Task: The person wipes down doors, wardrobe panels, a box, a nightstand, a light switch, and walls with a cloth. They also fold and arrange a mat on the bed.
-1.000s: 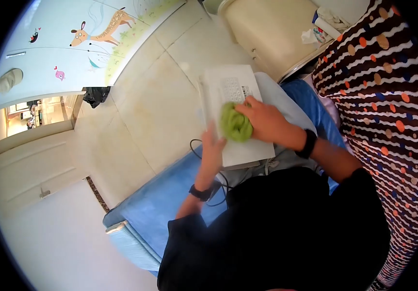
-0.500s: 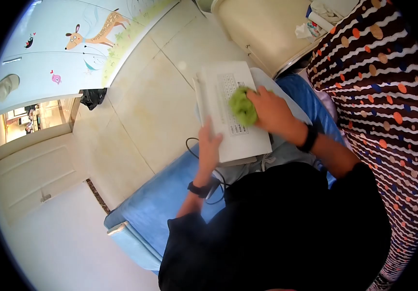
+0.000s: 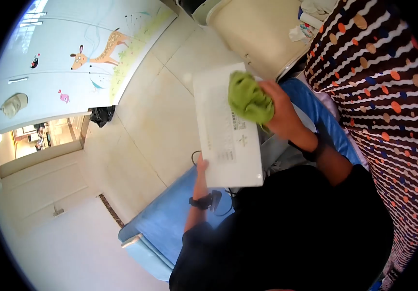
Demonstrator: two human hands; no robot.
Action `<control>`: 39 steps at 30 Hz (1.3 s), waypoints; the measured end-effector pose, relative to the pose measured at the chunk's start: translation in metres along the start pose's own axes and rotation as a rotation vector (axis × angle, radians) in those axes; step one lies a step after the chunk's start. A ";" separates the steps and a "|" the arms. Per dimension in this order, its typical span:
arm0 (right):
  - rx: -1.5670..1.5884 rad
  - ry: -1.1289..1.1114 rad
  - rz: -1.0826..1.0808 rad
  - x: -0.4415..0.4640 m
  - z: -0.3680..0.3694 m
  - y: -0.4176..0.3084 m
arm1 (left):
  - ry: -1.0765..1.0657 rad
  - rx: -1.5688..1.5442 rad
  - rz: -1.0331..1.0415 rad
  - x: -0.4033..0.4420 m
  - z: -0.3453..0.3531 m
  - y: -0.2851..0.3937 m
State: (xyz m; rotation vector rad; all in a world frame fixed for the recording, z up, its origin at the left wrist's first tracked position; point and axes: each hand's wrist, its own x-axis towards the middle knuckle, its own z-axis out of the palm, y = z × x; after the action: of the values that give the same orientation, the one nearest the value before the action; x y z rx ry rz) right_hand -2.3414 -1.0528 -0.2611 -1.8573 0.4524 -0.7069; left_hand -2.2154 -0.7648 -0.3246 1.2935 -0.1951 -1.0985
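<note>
The white box (image 3: 235,167) has shifted toward the black shirt (image 3: 286,228); the left hand (image 3: 201,166), fingers mostly hidden, holds its edge, the right hand (image 3: 285,112) clenching a green cloth (image 3: 250,99) over it.

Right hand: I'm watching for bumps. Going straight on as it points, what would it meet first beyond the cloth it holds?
Beyond the green cloth, the right hand would probably meet the white box first, though the depth between them is unclear.
</note>
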 end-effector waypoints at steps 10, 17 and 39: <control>0.089 -0.194 0.037 -0.035 -0.002 -0.038 | 0.031 -0.642 0.196 -0.003 0.003 -0.001; 0.191 -0.447 0.029 -0.056 -0.010 -0.014 | 0.354 0.037 0.434 -0.032 -0.037 0.055; -0.234 0.107 0.054 0.093 -0.044 0.105 | 0.837 1.492 -0.864 -0.210 -0.079 -0.088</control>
State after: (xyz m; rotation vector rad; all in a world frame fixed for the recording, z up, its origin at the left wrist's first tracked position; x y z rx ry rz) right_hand -2.2983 -1.1794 -0.3218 -2.0227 0.6760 -0.7455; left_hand -2.3182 -0.5466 -0.3314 3.2751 0.2995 -0.9025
